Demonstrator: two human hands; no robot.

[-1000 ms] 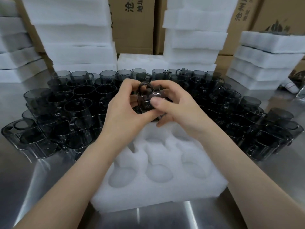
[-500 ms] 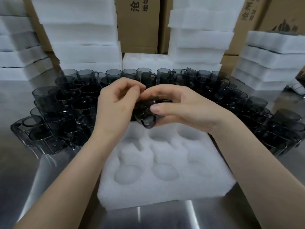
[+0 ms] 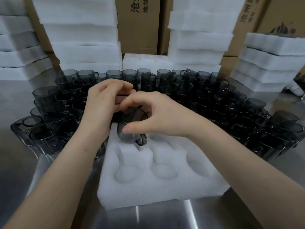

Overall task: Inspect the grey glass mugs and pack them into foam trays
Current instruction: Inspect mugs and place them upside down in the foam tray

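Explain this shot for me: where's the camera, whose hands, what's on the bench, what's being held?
No machine here: a person works bare-handed, and the one picture comes from a wide-angle camera on their head, looking forward and down. The left hand and right hand together hold one grey glass mug, tilted, handle toward the camera, above the far-left corner of a white foam tray with moulded pockets; the pockets in view hold no mugs. The tray lies on a steel table. Behind it stand many loose grey mugs, then stacks of foam trays and cardboard boxes. Whether the held mug touches the foam, I cannot tell.
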